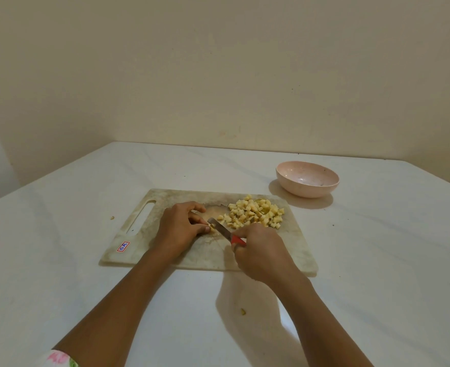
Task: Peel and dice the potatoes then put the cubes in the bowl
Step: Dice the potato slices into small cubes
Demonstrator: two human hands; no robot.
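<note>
A marbled cutting board [292, 250] lies on the white table. A heap of yellow potato cubes [255, 211] sits at its far right corner. My left hand [180, 227] presses a small potato piece [212, 229] down on the board's middle; most of the piece is hidden under the fingers. My right hand [258, 250] grips a red-handled knife [222, 230], whose blade slants left and rests against that piece. A pink bowl [307, 190] stands beyond the board's right corner, with no cubes in it.
Two small potato scraps lie on the table: one left of the board [112, 218], one near my right forearm [242, 311]. A sticker [123, 246] marks the board's near left corner. A beige wall rises behind the table's far edge.
</note>
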